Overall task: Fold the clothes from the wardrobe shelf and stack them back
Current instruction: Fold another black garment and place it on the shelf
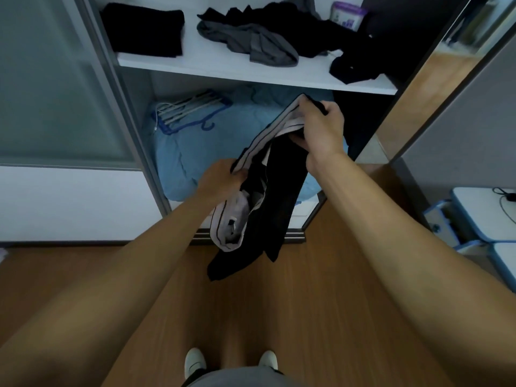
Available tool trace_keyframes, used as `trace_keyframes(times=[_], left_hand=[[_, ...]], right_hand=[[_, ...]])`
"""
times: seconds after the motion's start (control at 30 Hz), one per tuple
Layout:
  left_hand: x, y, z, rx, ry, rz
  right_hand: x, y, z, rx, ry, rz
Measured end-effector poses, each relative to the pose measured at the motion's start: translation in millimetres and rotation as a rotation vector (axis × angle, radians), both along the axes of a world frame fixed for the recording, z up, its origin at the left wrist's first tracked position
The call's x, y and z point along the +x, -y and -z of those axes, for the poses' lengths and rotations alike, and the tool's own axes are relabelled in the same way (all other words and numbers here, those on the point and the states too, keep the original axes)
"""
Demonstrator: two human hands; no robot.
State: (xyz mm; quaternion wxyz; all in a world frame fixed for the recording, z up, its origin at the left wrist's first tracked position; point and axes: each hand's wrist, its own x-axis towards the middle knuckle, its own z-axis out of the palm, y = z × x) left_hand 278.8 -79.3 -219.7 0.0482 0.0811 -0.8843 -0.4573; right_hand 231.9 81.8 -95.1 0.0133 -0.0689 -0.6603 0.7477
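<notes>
I hold a black garment (276, 191) with a pale striped waistband in the air in front of the wardrobe. My left hand (223, 178) grips the lower end of the waistband, and my right hand (321, 127) grips its upper end. The rest of the garment hangs down toward the floor. On the white shelf (223, 65) above lie a folded black piece (145, 29) at the left, a crumpled grey garment (251, 40) in the middle, and loose black clothes (321, 32) to the right, one draped over the shelf edge (354, 65).
Below the shelf lies a blue bundle of bedding (201, 152) with several hangers (190, 110) on top. A frosted sliding door (55, 93) stands at the left. A purple-and-white package (347, 15) sits at the shelf's back. Wooden floor (293, 303) under my feet; pale furniture (480, 219) at the right.
</notes>
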Motion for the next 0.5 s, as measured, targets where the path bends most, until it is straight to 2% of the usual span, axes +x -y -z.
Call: trace_keyframes(times=[0.1,0.2,0.37,0.5], left_hand=[[-4,12,4,0.020,0.048,0.030],[-8,7,4,0.065,0.041,0.081],[-4,-26,-3,0.246,0.066,0.312],[-11,-43,2,0.214,0.030,0.298]], right_hand=[[-3,-14,4,0.018,0.012,0.038],[-2,-18,7,-0.067,0.024,0.051],[0,-9,3,-0.152,0.015,0.068],[4,-4,-4,-0.175,0.010,0.056]])
